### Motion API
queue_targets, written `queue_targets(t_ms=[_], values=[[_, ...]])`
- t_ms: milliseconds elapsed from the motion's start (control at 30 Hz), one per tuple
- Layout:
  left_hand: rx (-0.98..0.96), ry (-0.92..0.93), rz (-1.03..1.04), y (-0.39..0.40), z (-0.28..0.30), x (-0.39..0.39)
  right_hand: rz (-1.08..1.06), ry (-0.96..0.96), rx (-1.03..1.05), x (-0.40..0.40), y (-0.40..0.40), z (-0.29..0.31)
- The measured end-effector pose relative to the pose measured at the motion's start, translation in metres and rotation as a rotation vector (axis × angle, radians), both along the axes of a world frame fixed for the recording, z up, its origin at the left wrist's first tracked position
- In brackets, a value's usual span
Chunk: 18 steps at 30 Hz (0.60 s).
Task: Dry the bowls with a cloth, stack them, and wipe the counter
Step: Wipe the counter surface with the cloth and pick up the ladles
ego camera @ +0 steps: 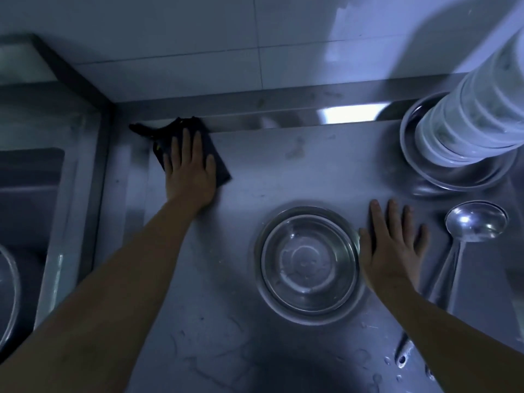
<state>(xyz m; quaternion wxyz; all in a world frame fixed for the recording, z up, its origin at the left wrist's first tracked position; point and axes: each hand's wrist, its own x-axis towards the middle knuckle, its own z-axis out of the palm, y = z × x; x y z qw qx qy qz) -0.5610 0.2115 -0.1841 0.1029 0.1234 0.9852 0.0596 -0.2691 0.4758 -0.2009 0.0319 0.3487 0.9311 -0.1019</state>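
Observation:
A dark cloth [218, 168] lies flat on the steel counter [297, 165] near its back left corner. My left hand [190, 171] presses on the cloth with straight fingers. Stacked steel bowls [307, 265] stand upright in the middle of the counter. My right hand [392, 245] lies flat on the counter just right of them, thumb side against the rim. A tall stack of white bowls [467, 129] stands in a steel bowl [453, 177] at the back right.
A steel ladle [473, 225] lies at the right with its handle pointing toward me. A sink [28, 194] is at the left, with a steel rim at its lower edge. Water drops dot the counter's front right. A tiled wall rises behind.

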Motion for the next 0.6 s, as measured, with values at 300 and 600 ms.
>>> queue_targets(t_ms=[300,600], values=[[0.042,0.017,-0.1,0.148,0.0,0.096,0.003,0.042,-0.029,0.0,0.0,-0.001],[0.045,-0.02,-0.052,0.066,0.001,0.109,0.015,0.026,-0.02,0.002,-0.003,0.002]])
